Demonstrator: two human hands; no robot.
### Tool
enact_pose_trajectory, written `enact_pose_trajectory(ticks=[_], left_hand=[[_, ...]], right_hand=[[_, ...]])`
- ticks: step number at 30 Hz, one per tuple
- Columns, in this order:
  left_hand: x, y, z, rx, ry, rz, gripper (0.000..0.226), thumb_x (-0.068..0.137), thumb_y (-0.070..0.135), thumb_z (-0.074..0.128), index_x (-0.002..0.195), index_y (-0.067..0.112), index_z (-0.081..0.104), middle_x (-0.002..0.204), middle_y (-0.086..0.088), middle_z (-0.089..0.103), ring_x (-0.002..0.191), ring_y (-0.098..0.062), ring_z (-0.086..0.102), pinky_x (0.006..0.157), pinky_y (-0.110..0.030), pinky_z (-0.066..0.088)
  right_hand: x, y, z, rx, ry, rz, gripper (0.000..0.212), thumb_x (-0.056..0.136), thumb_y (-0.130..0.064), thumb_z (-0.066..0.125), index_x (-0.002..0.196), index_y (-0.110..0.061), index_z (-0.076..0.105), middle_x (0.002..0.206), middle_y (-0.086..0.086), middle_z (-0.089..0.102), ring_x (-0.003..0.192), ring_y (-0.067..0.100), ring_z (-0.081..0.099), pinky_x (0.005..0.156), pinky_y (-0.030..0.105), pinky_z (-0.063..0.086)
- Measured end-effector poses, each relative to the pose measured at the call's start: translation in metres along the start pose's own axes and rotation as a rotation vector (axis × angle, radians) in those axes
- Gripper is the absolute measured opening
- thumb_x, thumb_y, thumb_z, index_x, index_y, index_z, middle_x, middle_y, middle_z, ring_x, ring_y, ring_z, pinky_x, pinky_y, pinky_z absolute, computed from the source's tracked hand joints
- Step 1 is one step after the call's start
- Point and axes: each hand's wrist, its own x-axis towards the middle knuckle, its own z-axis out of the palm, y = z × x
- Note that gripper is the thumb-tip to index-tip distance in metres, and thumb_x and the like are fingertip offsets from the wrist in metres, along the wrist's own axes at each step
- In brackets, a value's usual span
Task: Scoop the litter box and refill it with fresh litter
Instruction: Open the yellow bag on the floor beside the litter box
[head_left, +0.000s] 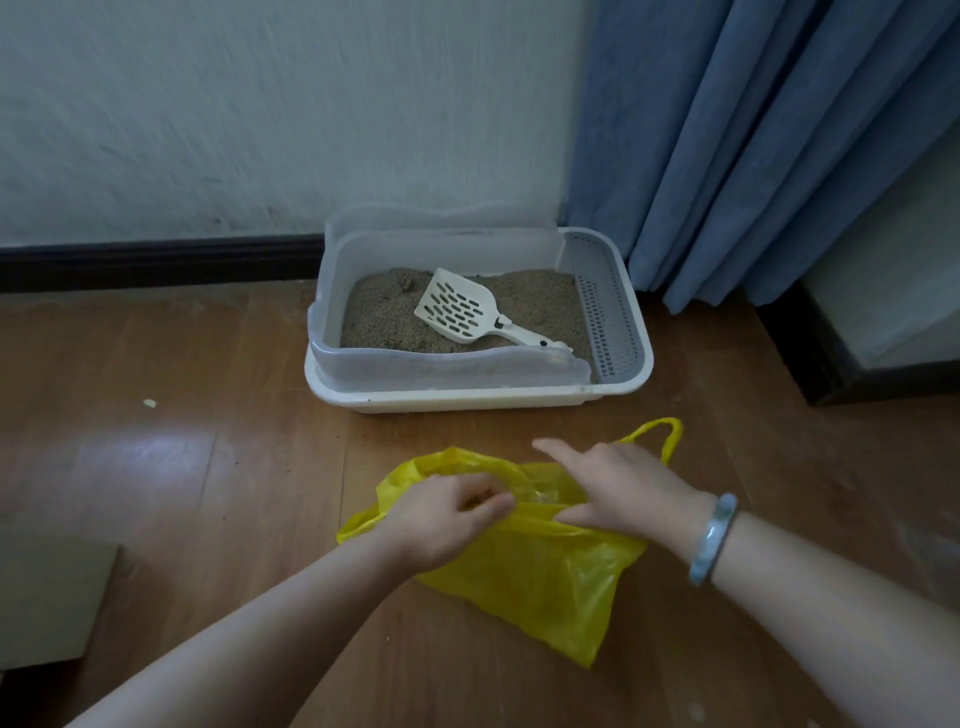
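A white litter box (467, 397) with a clear rim and a grey grid at its right end stands on the floor against the wall. Brown litter (384, 317) fills it, and a white slotted scoop (460, 309) lies on top, handle pointing right. In front of the box a yellow plastic bag (540, 577) lies on the floor. My left hand (441, 517) pinches the bag's near left edge at the opening. My right hand (618, 488) presses on the bag's right side; its index finger points straight left and its thumb is tucked into the opening.
Wooden floor (208, 467) all around. Blue curtains (753, 145) hang to the right of the box. A pale box or board (47, 597) sits at the lower left. A dark-framed panel (883, 312) stands at the right. A small crumb (149, 402) lies on the floor.
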Motion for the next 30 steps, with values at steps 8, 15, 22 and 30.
enact_pose_trajectory(ticks=[8, 15, 22, 30], left_hand=[[0.007, -0.001, 0.011, 0.273, 0.047, 0.050, 0.023, 0.096, 0.034, 0.046, 0.114, 0.030, 0.059, 0.097, 0.003, 0.069, 0.095, -0.020, 0.061, 0.074, -0.033, 0.044], [0.009, 0.002, 0.012, 0.246, 0.139, 0.213, 0.025, 0.093, 0.036, 0.045, 0.112, 0.028, 0.060, 0.087, -0.001, 0.066, 0.088, -0.022, 0.060, 0.069, -0.032, 0.037], [0.005, 0.001, 0.008, 0.377, 0.113, 0.091, 0.027, 0.098, 0.038, 0.039, 0.120, 0.033, 0.053, 0.094, -0.002, 0.068, 0.090, -0.027, 0.062, 0.067, -0.034, 0.045], [0.011, 0.011, 0.016, 0.849, -0.119, -0.012, 0.073, 0.085, 0.037, 0.060, 0.146, 0.022, 0.022, 0.133, -0.004, 0.043, 0.111, -0.028, 0.054, 0.073, -0.036, 0.044]], right_hand=[[0.004, -0.009, 0.033, 0.871, -0.160, -0.063, 0.019, 0.087, -0.017, 0.063, 0.106, -0.018, 0.066, 0.090, -0.004, 0.065, 0.081, 0.005, 0.056, 0.075, 0.019, 0.044], [0.014, -0.022, 0.064, 0.944, -0.443, 0.033, 0.048, 0.086, -0.017, 0.045, 0.133, -0.023, 0.051, 0.126, 0.010, 0.061, 0.111, 0.025, 0.059, 0.096, 0.042, 0.046], [0.016, -0.003, 0.067, 0.813, -0.342, 0.273, 0.073, 0.095, -0.052, 0.039, 0.149, -0.029, -0.003, 0.157, 0.005, 0.016, 0.144, 0.019, 0.015, 0.116, 0.036, 0.010], [0.009, -0.002, 0.060, 0.208, -0.118, 0.152, 0.118, 0.065, -0.071, 0.062, 0.147, -0.030, -0.012, 0.158, -0.008, -0.008, 0.142, 0.016, -0.023, 0.104, 0.066, -0.014]])
